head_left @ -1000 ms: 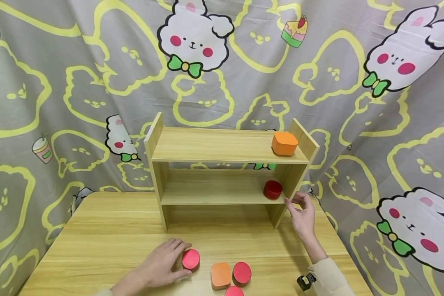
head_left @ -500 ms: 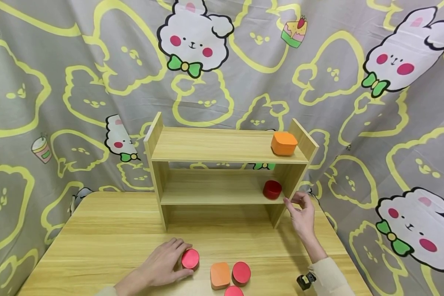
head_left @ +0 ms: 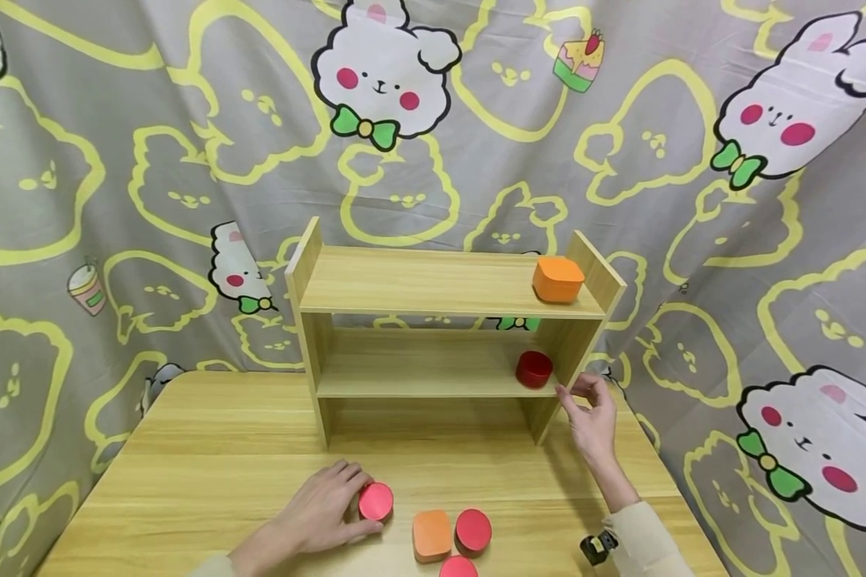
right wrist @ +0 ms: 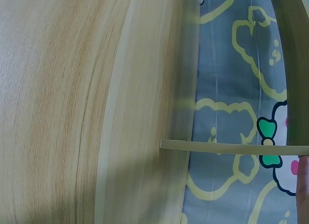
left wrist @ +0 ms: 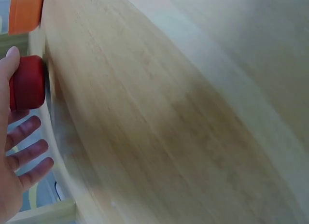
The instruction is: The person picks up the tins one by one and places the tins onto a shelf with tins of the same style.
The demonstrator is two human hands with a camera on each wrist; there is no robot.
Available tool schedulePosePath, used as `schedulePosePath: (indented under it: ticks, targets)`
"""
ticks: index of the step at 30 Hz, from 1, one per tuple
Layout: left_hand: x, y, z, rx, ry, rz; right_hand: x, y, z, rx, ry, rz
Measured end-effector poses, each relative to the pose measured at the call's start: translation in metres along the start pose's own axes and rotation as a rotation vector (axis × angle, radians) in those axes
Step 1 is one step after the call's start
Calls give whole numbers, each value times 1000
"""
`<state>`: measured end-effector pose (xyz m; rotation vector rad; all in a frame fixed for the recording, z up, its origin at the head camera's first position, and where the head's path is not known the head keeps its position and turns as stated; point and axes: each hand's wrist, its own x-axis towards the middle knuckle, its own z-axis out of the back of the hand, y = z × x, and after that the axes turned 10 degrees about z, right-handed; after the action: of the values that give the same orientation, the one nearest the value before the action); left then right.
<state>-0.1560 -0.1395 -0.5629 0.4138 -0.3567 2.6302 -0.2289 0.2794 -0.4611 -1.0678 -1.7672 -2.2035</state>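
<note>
My left hand (head_left: 326,510) holds a round red box (head_left: 376,502) just above or on the tabletop; contact with the table cannot be told. In the left wrist view the thumb lies on that red box (left wrist: 29,84), while the outer fingers spread away from it. My right hand (head_left: 592,418) pinches the front edge of the right side panel of a small wooden shelf (head_left: 433,284), at middle-board height. Only a fingertip (right wrist: 303,178) shows in the right wrist view. On the shelf, an orange square box (head_left: 558,280) sits on the top board and a dark red round box (head_left: 534,369) on the middle one.
To the right of my left hand, another orange box (head_left: 431,535) stands by a red round box (head_left: 473,530) and a partly cut-off red one (head_left: 459,567). A cartoon-printed curtain (head_left: 404,184) hangs behind the wooden table (head_left: 209,457). A small black device (head_left: 597,548) is at my right wrist.
The left hand and its red box have shifted very slightly toward the shelf. The head view has drifted a little. My right hand stays at the shelf panel.
</note>
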Motion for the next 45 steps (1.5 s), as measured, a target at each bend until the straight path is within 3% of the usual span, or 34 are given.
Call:
schedulePosePath:
  ticks: [15, 22, 33, 40, 45]
  targets:
    - [18, -25, 14, -17, -61, 3, 1, -3, 0, 3, -8, 9]
    - [28, -44, 15, -60, -86, 65, 2, -20, 1, 5, -17, -37]
    - [49, -70, 24, -87, -67, 177, -1, 1, -1, -12, -11, -3]
    - [63, -85, 26, -76, -123, 166, 0, 1, -1, -3, -11, 6]
    - [73, -93, 27, -89, -184, 122, -1, 3, -1, -11, -15, -1]
